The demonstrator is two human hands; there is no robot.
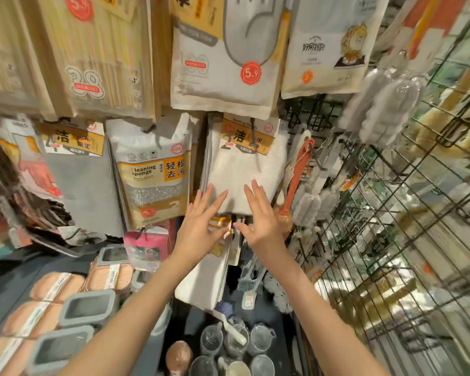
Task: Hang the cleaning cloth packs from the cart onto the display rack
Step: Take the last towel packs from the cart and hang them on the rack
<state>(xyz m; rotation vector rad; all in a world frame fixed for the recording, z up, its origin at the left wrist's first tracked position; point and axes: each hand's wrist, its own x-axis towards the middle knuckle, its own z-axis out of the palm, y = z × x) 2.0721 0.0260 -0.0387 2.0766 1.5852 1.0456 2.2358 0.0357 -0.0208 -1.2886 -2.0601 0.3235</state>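
Note:
A stack of white cleaning cloth packs point(244, 164) with an orange label hangs on a hook of the display rack, centre of view. My left hand point(201, 221) and my right hand point(261, 213) are both raised at the stack's lower edge, fingers spread and straight, holding nothing. Whether the fingertips touch the pack I cannot tell. Below the hands another white cloth pack point(204, 278) hangs lower on the rack. A grey cloth pack point(82, 185) hangs to the left.
Cleaning sponge packs point(154, 180) hang left of the white cloths. An orange brush point(296, 177) and bottle brushes point(385, 104) hang on the wire grid point(391, 213) at right. Below lie lidded containers point(87, 308), pink sponges point(55, 286) and clear cups point(236, 346).

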